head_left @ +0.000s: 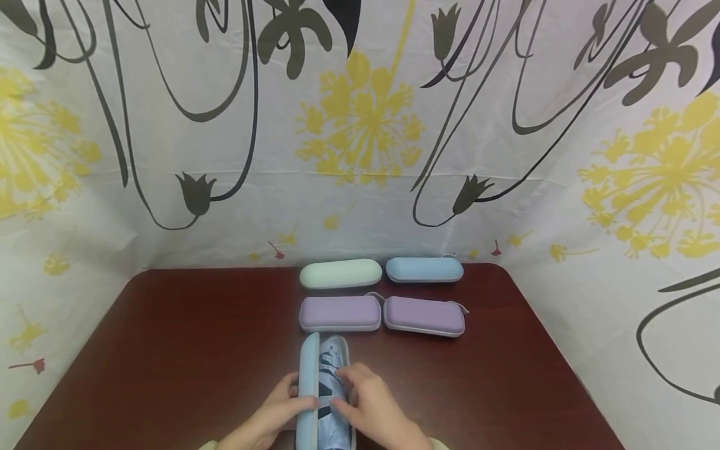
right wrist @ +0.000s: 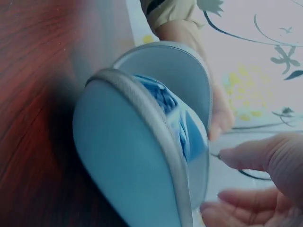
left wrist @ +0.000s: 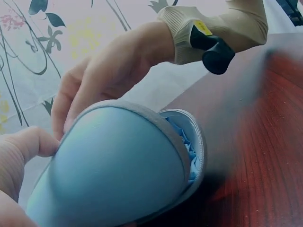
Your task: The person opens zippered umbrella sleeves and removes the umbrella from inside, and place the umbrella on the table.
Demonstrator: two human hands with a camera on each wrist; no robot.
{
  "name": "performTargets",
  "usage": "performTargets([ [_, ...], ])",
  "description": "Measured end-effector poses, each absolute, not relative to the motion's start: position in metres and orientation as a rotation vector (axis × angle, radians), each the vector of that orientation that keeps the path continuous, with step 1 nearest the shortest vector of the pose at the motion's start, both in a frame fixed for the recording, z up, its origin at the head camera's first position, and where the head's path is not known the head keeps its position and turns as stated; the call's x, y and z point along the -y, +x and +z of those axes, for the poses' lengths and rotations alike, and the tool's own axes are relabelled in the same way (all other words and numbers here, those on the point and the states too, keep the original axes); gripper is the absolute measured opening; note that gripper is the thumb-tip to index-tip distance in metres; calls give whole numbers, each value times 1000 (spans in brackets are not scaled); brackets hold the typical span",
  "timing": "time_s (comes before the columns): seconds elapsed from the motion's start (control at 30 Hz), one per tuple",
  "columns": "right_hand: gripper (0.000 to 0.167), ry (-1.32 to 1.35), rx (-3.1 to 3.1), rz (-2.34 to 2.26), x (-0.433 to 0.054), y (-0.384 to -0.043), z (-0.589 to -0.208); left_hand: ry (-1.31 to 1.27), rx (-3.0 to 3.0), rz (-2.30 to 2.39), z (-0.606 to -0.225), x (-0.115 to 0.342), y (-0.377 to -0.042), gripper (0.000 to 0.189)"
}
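Note:
A light blue zip case (head_left: 307,394) stands with its two halves apart near the table's front edge. Inside it lies a folded compact umbrella (head_left: 333,432) of shiny blue fabric with dark markings. My left hand (head_left: 277,407) grips the case's left half, thumb over the rim and fingers on the outer side. Over the right half is my right hand (head_left: 378,403), thumb and fingers slightly bent above the umbrella. In the right wrist view, the thumb (right wrist: 251,153) and fingers are spread with nothing pinched between them.
Behind the blue case, two lilac cases (head_left: 340,314) lie side by side. Farther back are a pale green case (head_left: 340,274) and another blue case (head_left: 424,269). A dark red table (head_left: 197,350) bears them all; patterned cloth (head_left: 360,206) hangs around it.

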State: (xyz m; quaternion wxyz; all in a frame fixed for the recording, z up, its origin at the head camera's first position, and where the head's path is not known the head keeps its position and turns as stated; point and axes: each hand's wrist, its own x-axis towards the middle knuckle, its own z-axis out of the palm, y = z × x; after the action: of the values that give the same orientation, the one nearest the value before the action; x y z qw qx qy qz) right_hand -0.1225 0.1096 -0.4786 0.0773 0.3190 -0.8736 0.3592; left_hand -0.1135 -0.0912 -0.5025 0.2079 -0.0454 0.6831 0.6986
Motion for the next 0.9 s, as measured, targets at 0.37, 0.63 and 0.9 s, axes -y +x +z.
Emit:
performTargets([
  [0.37,39,730,2866,649,-90,-131,-473,-46,-1672,2062,-506,97,-113,80],
  [0.63,39,718,3033,557,-86,-135,-463,-34,-1638,2060,-506,98,-113,81],
  [0.9,61,647,3118,599,-81,-135,-464,-7,-1644,2043,-506,98,-111,82],
])
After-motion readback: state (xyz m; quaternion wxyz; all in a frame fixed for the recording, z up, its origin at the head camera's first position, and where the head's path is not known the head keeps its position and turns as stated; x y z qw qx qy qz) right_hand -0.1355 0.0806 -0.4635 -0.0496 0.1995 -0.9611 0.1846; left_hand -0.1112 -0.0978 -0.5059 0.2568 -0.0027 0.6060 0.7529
